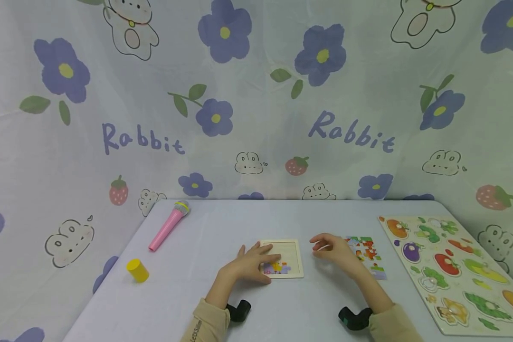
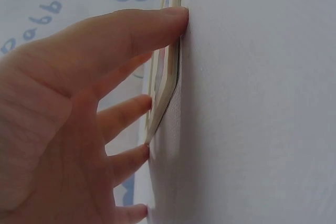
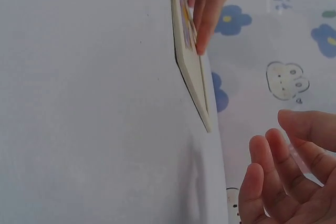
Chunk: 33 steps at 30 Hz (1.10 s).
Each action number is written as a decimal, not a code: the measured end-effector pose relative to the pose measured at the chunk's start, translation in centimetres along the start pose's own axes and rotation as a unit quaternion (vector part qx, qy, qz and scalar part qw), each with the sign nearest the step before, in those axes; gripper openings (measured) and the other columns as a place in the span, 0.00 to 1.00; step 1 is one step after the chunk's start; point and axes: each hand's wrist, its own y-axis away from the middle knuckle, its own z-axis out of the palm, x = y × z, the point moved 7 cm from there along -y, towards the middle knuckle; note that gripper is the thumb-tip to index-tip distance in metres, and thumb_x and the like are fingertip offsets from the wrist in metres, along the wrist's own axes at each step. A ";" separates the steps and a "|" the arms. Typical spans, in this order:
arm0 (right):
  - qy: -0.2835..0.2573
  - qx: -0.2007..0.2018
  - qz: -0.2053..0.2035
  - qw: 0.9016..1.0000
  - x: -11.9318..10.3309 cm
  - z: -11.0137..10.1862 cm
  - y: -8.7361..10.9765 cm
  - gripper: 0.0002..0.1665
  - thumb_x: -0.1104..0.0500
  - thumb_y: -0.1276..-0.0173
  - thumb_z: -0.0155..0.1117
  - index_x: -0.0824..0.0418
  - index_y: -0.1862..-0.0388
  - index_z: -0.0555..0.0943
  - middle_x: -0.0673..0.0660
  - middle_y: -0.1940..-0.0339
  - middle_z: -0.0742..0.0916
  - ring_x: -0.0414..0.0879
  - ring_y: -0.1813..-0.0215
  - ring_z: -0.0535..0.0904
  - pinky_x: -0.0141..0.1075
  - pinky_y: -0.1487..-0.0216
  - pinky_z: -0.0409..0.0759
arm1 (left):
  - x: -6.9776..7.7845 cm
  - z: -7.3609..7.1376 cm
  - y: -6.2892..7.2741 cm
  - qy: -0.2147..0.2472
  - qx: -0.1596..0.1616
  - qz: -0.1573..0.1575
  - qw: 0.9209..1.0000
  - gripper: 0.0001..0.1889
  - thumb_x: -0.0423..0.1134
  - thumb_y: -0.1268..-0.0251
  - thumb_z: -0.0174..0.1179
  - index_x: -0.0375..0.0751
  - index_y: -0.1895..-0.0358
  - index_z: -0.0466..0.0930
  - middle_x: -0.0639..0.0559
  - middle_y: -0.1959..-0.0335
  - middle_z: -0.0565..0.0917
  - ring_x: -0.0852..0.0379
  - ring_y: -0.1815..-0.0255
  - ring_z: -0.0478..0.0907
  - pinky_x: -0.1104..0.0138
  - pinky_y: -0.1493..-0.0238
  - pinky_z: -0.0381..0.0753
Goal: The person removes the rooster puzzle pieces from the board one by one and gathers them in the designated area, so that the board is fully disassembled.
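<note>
A small pale wooden puzzle tray (image 1: 299, 259) lies flat at the middle of the table, with a few joined jigsaw pieces (image 1: 278, 268) in its lower left part. My left hand (image 1: 251, 262) spreads over the tray's left side, thumb by the near edge and fingers reaching across; the left wrist view has the thumb right at the tray's rim (image 2: 167, 80). To the right of the tray, my right hand (image 1: 335, 251) hovers with loosely bent fingers, and nothing shows between them in the right wrist view. Behind it lies a colourful patch of jigsaw pieces (image 1: 369, 249), partly hidden by that hand.
A large vegetable puzzle board (image 1: 457, 266) covers the table's right side. At the left are a pink toy microphone (image 1: 166, 231) and a yellow cylinder (image 1: 137, 270). A printed curtain (image 1: 256, 95) hangs behind the white table. Black wrist mounts stick out beside both sleeves.
</note>
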 end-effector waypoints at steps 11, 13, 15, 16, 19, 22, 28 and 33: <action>0.004 -0.018 0.000 1.000 -0.7 2.4 -0.6 0.16 0.66 0.44 0.66 0.64 0.55 0.79 0.55 0.67 0.83 0.45 0.65 0.78 0.36 0.66 0.76 | -0.2 -0.1 0.2 0.004 0.014 -0.022 1.000 0.34 0.49 0.49 0.65 0.54 0.35 0.68 0.44 0.28 0.55 0.38 0.27 0.44 0.35 0.37 0.36; 0.000 -0.026 -0.005 1.000 -0.8 2.9 -0.8 0.16 0.66 0.44 0.66 0.65 0.55 0.79 0.55 0.67 0.83 0.45 0.66 0.78 0.35 0.66 0.75 | -0.3 -0.3 0.2 -0.005 0.023 -0.028 0.999 0.33 0.50 0.47 0.64 0.54 0.35 0.67 0.44 0.28 0.55 0.37 0.27 0.44 0.33 0.38 0.34; -0.001 -0.035 -0.011 0.999 -0.9 3.3 -0.9 0.15 0.67 0.44 0.66 0.65 0.55 0.79 0.55 0.67 0.83 0.45 0.66 0.78 0.34 0.68 0.75 | -0.4 -0.4 0.2 -0.009 0.030 -0.031 0.999 0.32 0.51 0.46 0.62 0.54 0.34 0.67 0.42 0.28 0.54 0.36 0.28 0.43 0.33 0.39 0.32; 0.001 -0.040 -0.014 0.999 -1.0 3.6 -1.0 0.15 0.67 0.43 0.65 0.66 0.55 0.78 0.55 0.68 0.83 0.45 0.67 0.78 0.34 0.68 0.75 | -0.4 -0.4 0.2 -0.010 0.032 -0.034 0.999 0.32 0.51 0.45 0.62 0.53 0.34 0.67 0.42 0.28 0.54 0.36 0.28 0.43 0.33 0.39 0.31; 0.020 -0.056 -0.019 0.998 -1.1 4.4 -1.1 0.14 0.66 0.43 0.65 0.65 0.56 0.79 0.53 0.69 0.82 0.44 0.67 0.77 0.33 0.69 0.74 | -0.6 -0.6 0.1 -0.016 0.039 -0.039 0.998 0.31 0.51 0.43 0.60 0.52 0.34 0.67 0.41 0.28 0.54 0.35 0.28 0.43 0.32 0.40 0.31; 0.051 -0.078 -0.028 0.995 -1.3 5.4 -1.2 0.13 0.66 0.43 0.65 0.63 0.58 0.79 0.51 0.70 0.82 0.42 0.67 0.77 0.32 0.67 0.74 | -0.8 -0.7 0.1 -0.024 0.040 -0.046 0.998 0.30 0.51 0.41 0.58 0.52 0.34 0.67 0.42 0.28 0.55 0.35 0.28 0.43 0.32 0.40 0.31; 0.140 -0.105 -0.066 0.982 -2.3 7.0 -0.8 0.12 0.66 0.48 0.68 0.62 0.62 0.81 0.50 0.70 0.81 0.42 0.68 0.73 0.33 0.66 0.72 | -0.8 -0.7 0.1 -0.031 0.036 -0.050 0.998 0.28 0.51 0.40 0.57 0.52 0.35 0.68 0.43 0.29 0.57 0.36 0.28 0.44 0.32 0.40 0.32; 0.201 -0.111 -0.059 0.971 -2.3 7.9 -0.6 0.13 0.64 0.51 0.71 0.59 0.64 0.83 0.50 0.69 0.78 0.43 0.64 0.70 0.37 0.63 0.70 | -0.8 -0.6 0.1 -0.033 0.035 -0.046 0.998 0.28 0.51 0.40 0.58 0.51 0.36 0.69 0.42 0.29 0.57 0.35 0.28 0.45 0.31 0.40 0.33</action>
